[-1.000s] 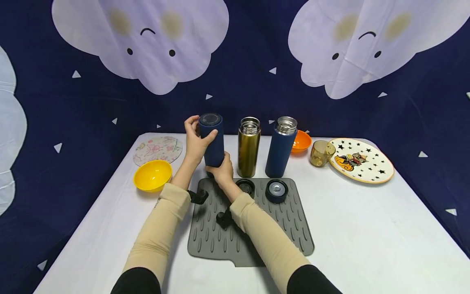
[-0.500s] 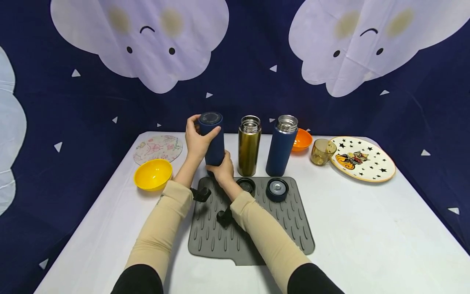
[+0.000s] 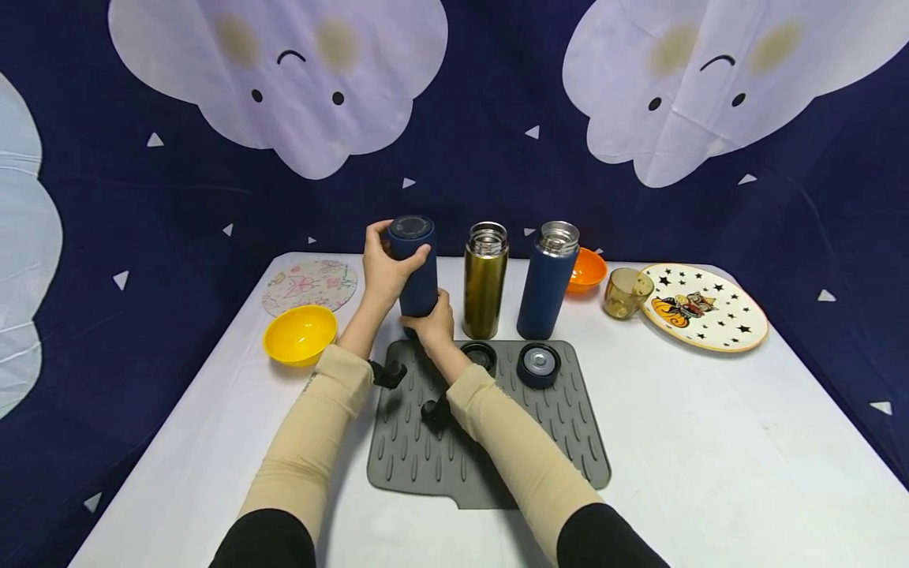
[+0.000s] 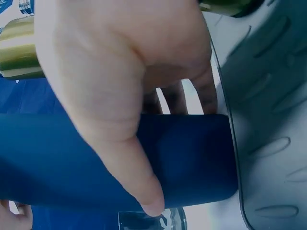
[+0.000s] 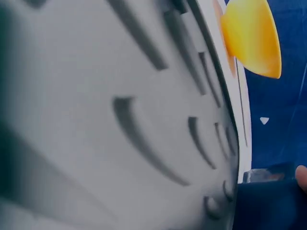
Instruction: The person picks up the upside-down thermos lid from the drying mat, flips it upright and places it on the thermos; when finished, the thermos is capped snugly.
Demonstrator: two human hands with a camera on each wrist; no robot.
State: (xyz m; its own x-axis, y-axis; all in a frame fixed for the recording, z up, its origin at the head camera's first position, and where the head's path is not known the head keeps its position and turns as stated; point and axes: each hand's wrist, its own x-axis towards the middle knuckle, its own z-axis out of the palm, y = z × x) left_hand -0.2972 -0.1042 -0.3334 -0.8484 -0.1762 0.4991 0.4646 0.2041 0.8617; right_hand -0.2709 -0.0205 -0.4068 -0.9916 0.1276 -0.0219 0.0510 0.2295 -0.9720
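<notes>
A dark blue bottle (image 3: pixel 420 288) with its lid on stands upright behind the mat's far left edge. My left hand (image 3: pixel 387 264) grips its top, thumb across the front and fingers behind. Lower down, my right hand (image 3: pixel 435 325) grips the bottle near its base. In the left wrist view, a hand (image 4: pixel 100 62) wraps the lower part of the blue bottle (image 4: pixel 192 153). To its right stand a gold bottle (image 3: pixel 483 296) and another blue bottle (image 3: pixel 545 292), both uncapped. Two dark lids (image 3: pixel 538 365) lie on the grey ridged mat (image 3: pixel 419 450), one partly hidden by the right arm.
At left are a yellow bowl (image 3: pixel 300 335) and a pink-patterned round mat (image 3: pixel 312 285). An orange bowl (image 3: pixel 586 272), an amber cup (image 3: pixel 626 293) and a star-patterned plate (image 3: pixel 717 315) sit at right. A clear vessel (image 4: pixel 152 219) shows beside the held bottle.
My left thumb has slid slightly rightward across the held bottle's upper part. Both hands still grip that bottle, and the other things keep their places; the head view has shifted a little.
</notes>
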